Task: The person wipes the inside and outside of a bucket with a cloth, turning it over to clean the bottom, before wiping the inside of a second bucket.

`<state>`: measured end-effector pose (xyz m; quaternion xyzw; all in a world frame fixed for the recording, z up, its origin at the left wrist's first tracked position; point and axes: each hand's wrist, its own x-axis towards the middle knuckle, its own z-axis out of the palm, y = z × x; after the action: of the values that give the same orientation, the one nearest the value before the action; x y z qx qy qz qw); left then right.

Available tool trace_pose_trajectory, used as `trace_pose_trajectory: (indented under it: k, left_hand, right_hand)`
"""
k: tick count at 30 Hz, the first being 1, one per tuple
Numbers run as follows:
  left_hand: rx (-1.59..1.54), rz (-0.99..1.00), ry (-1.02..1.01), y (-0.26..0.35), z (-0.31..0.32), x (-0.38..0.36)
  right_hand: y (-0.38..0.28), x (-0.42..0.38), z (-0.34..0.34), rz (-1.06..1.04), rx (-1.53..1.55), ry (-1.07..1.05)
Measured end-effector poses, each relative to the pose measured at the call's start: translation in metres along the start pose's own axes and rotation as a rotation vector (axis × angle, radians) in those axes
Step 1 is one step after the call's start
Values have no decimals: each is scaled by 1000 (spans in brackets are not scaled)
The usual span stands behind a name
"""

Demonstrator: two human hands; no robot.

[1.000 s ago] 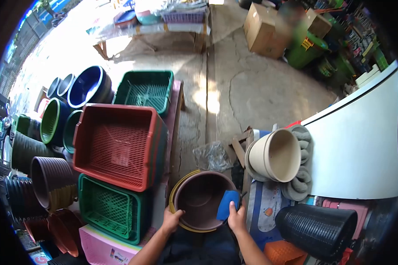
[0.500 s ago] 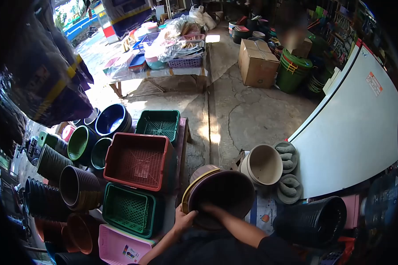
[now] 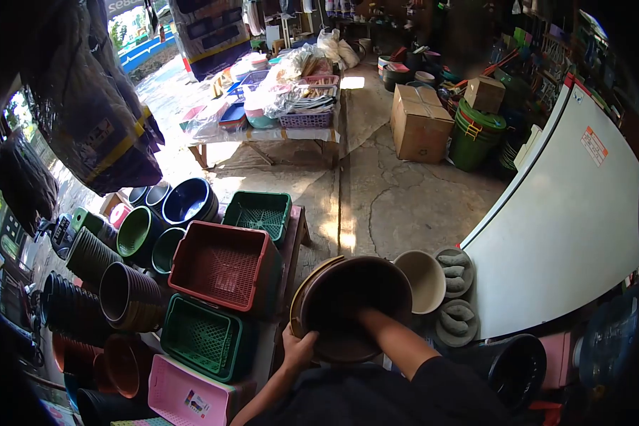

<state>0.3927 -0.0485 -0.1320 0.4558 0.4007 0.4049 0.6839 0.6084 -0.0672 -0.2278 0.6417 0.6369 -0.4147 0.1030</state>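
A dark brown pot (image 3: 397, 284), with a yellowish rim behind its left side, is tilted with its mouth toward me at the lower centre. My left hand (image 3: 299, 348) grips its lower left rim, thumb over the edge. My right hand (image 3: 368, 319) reaches inside the pot; its fingers are lost in the dark interior, so what they touch is hidden. A cream pot (image 3: 420, 282) stands just to the right, beside two round grey stone pieces (image 3: 456, 271).
Left, a low table holds a red basket (image 3: 220, 266), green baskets (image 3: 202, 337), a pink basket (image 3: 188, 390) and several stacked pots (image 3: 128, 295). A white panel (image 3: 547, 227) stands right. Farther off are a cardboard box (image 3: 422, 124) and a goods table (image 3: 284, 135).
The dark pot has turned its mouth more toward me and shifted slightly up. My right hand has moved right and deeper inside it. The camera view has tilted, moving the surroundings slightly down.
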Motion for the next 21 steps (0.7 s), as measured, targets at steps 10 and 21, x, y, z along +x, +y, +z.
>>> trace_pose_trajectory:
  k: [10, 21]
  left_hand:
    - [4, 84, 51, 11, -37, 34]
    - [80, 85, 80, 36, -34, 41]
  right_hand:
    - [-71, 16, -83, -129, 9, -74]
    - [-61, 26, -73, -19, -30, -24]
